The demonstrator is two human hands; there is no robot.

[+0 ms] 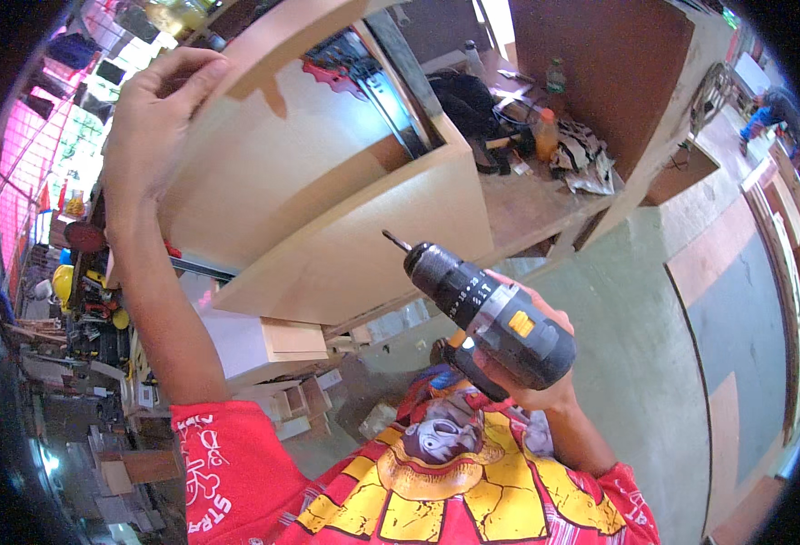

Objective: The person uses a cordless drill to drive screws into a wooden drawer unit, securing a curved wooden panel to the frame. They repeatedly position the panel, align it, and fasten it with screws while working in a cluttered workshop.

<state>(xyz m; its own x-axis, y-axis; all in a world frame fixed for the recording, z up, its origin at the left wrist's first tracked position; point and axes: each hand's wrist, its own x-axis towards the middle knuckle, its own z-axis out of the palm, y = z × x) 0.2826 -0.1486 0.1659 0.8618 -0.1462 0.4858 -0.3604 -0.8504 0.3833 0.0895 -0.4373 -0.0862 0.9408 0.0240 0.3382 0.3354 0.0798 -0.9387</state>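
Workshop floor [618, 300], greenish, extends right of a wooden cabinet [531, 209]. Left arm reaches upward to the far left; the left hand [168, 100] bends its fingers at the rim of a pale wooden drawer [363, 241], whether gripping cannot be told. Right elbow bends; the right hand [543, 392] grips a cordless drill [500, 318] near the torso, drill bit [397, 241] pointing far left.

The right hand [550, 393] holds a dark drill [509, 331] while the left hand [159, 100] touches a pale wooden drawer [372, 241].
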